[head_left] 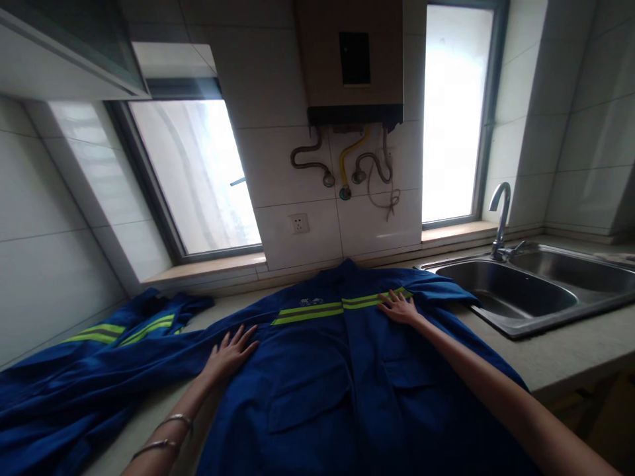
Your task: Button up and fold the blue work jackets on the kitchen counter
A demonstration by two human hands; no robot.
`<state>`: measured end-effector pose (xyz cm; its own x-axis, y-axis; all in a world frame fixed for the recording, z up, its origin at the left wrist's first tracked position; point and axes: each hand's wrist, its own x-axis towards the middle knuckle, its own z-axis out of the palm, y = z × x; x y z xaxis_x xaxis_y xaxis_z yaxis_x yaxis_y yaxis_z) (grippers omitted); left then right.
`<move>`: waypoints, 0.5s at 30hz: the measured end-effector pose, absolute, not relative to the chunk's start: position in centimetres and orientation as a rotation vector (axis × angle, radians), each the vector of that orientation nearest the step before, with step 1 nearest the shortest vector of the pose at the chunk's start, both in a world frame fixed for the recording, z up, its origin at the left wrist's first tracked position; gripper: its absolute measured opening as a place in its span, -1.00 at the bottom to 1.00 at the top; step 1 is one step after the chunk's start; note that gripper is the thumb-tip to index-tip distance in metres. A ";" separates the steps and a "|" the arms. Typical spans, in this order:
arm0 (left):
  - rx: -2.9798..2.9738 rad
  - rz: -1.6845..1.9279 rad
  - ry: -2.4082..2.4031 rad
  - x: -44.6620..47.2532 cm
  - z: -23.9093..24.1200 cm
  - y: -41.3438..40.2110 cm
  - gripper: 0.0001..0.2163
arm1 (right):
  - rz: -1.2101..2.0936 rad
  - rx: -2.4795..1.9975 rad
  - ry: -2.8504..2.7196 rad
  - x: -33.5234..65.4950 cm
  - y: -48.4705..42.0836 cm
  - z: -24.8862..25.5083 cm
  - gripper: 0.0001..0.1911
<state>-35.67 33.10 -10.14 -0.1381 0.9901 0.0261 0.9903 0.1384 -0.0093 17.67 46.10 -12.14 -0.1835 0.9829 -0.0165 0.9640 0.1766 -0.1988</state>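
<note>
A blue work jacket (317, 357) with yellow-green reflective stripes lies spread front up on the counter, its collar toward the wall. My left hand (232, 352) rests with fingers spread at the jacket's left side, near where the sleeve joins. On the chest stripe at the right, my right hand (399, 308) lies flat, fingers apart. One sleeve stretches out to the left; the other lies toward the sink edge. At far left is a second blue garment (94, 354) with similar stripes, partly under that sleeve.
A double steel sink (506, 291) with a faucet (501, 218) is set into the counter (560, 350) at the right. On the tiled wall are a water heater (353, 66) with pipes below, a power socket (299, 223) and two windows. A cabinet (69, 53) overhangs the upper left.
</note>
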 end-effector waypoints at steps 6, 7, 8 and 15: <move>-1.886 0.252 -2.086 -29.4 -5.3 31.4 -0.54 | 0.217 -1.869 -2.337 17.3 47.5 -12.2 -0.32; -1.935 0.245 -1.942 -27.0 -4.4 30.3 -0.58 | 0.215 -1.863 -2.334 17.3 47.6 -12.2 -0.33; -2.006 0.208 -1.818 -24.5 -3.8 28.8 -0.62 | 0.209 -1.854 -2.326 17.3 47.6 -12.3 -0.34; -2.666 0.466 -1.191 -14.5 -7.4 13.4 -0.82 | 0.041 -1.654 -2.199 18.3 47.0 -11.6 -0.48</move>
